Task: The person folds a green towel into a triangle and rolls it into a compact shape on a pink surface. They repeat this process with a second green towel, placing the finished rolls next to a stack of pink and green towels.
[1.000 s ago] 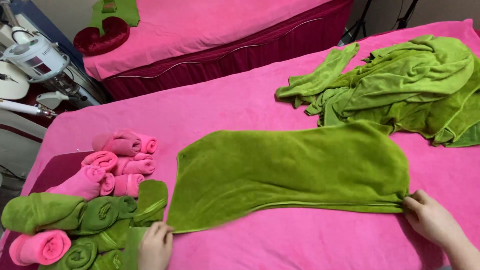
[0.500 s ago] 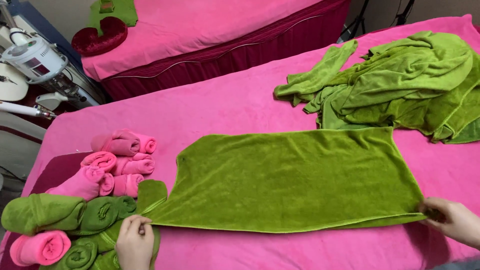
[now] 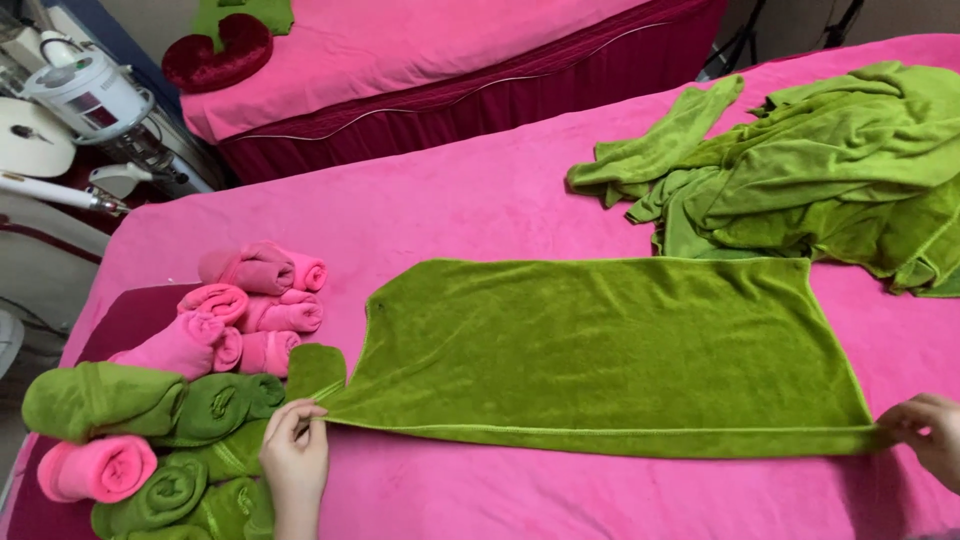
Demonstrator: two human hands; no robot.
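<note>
On the pink bed cover (image 3: pixel 520 210), a folded green towel (image 3: pixel 610 350) is lying flat and stretched lengthwise, its doubled near edge running almost straight from one hand to the other. At the towel's near-left corner, the left hand (image 3: pixel 296 448) is pinching the hem, its fingers closed on the cloth. At the near-right corner, the right hand (image 3: pixel 930 435) is gripping the opposite end of the same edge, its fingers curled around the fabric; part of this hand is lying beyond the frame edge. Both hands are holding the towel low against the cover, so that the cloth is resting on the bed across its whole width.

Just left of the left hand, rolled green towels (image 3: pixel 150 440) are sitting in a cluster, one of them touching the stretched towel's corner. Behind these, rolled pink towels (image 3: pixel 255 310) are lying stacked together, and a single pink roll (image 3: pixel 95 468) is sitting at the near-left end of the green group. Beyond the towel's far-right corner, a loose heap of unfolded green towels (image 3: pixel 830 165) is lying crumpled, its lower edge just beside the flat towel. Across the gap at the top, a second bed (image 3: pixel 450 50) is standing with a dark red cushion (image 3: pixel 215 52) on it.
</note>
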